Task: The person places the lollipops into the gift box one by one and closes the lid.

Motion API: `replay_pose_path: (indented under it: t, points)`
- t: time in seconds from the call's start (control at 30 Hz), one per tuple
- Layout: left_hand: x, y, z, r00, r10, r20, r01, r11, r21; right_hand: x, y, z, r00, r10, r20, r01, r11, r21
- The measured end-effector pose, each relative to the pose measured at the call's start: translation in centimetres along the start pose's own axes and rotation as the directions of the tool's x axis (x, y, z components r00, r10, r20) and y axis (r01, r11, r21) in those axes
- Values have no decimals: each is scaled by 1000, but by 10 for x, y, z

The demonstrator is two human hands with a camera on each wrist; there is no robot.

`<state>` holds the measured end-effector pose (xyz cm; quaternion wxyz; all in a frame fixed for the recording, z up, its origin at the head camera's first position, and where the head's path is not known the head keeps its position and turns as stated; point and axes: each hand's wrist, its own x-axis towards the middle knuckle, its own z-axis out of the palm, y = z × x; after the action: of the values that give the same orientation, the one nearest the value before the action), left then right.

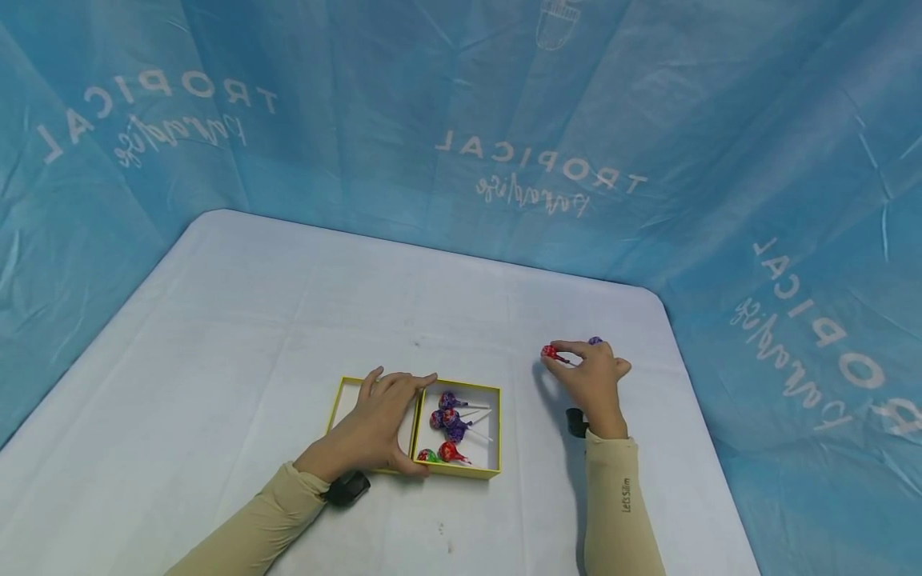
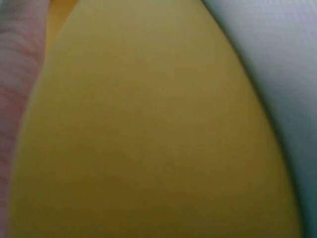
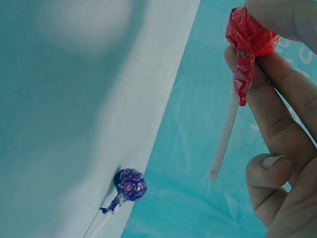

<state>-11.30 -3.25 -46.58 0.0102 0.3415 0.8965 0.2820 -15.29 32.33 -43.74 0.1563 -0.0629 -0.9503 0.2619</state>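
Observation:
My right hand (image 1: 595, 386) pinches a red-wrapped lollipop (image 3: 242, 37) by its head between thumb and fingertips, clear of the table, its white stick pointing down in the right wrist view. On the table just past this hand lies a purple lollipop (image 1: 595, 341). My left hand (image 1: 380, 422) spans a yellow-edged box (image 1: 461, 473), thumb at the near side and fingers at the far edge. Inside its right-hand part are several purple lollipops (image 1: 455, 430), a red one (image 1: 450, 453) and a green one (image 1: 428, 455). A blurred yellow surface (image 2: 148, 119) fills the left wrist view.
Left of the filled part is a second yellow-edged section (image 1: 349, 394), partly hidden under my left hand. A white cloth (image 1: 302, 288) covers the table. Blue printed sheets (image 1: 374, 104) hang around its far and side edges.

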Motion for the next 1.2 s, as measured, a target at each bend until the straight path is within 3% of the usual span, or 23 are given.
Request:
replay_pose_path:
  t: [0.8, 1.2]
  points:
    - [0, 0, 0, 1000, 6, -5, -6, 1000, -9, -10, -29, -2, 996, -82, 36, 82, 997, 1]
    - [0, 0, -1, 1000, 4, -5, -4, 1000, -3, -12, -37, 9, 988, -135, 73, 136, 991, -2]
